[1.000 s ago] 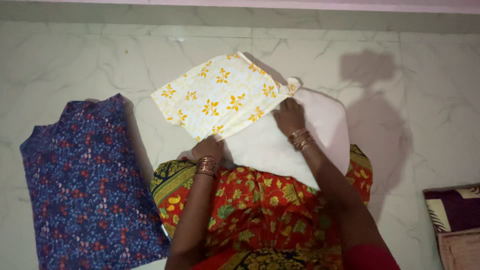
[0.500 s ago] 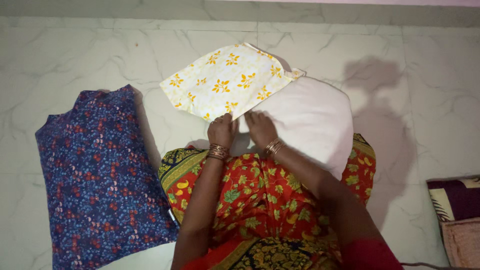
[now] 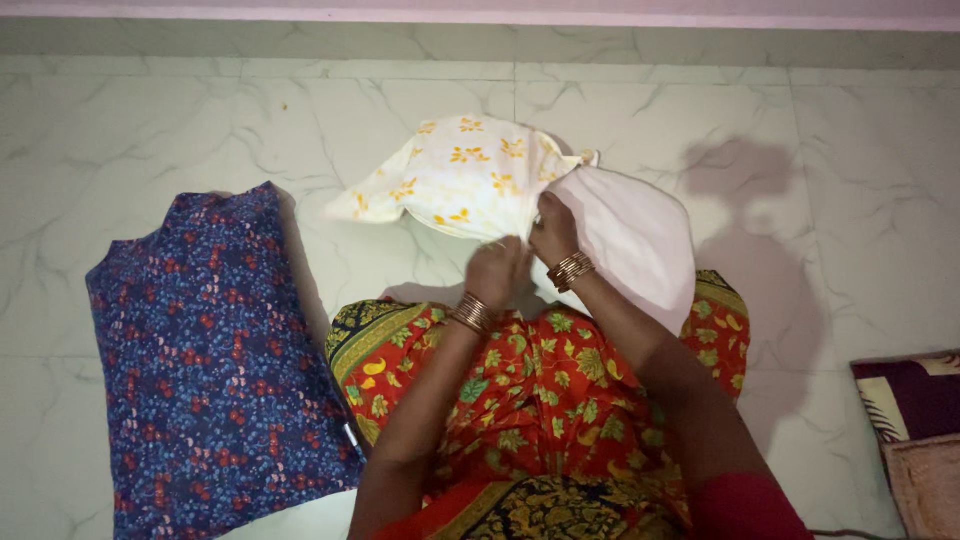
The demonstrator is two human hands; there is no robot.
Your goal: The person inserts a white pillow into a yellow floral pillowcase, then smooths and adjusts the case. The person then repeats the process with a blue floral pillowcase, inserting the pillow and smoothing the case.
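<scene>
Both hands at cover mouth; right hand [image 3: 553, 228] closed on yellow-flowered pillow cover [image 3: 455, 180]; left hand [image 3: 493, 272] pinching its lower edge; white pillow [image 3: 630, 240] to right; cover's long axis runs left.

A home: marble-tiled floor [image 3: 200, 120], pillows, folded bedding [image 3: 915, 440].

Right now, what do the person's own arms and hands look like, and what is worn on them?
Both arms are bare from wrist to above the elbow. The left hand has a stack of thin gold-coloured bangles at its wrist; the right hand has a similar stack of bangles. A short red sleeve covers the right upper arm. Rings cannot be made out.
</scene>
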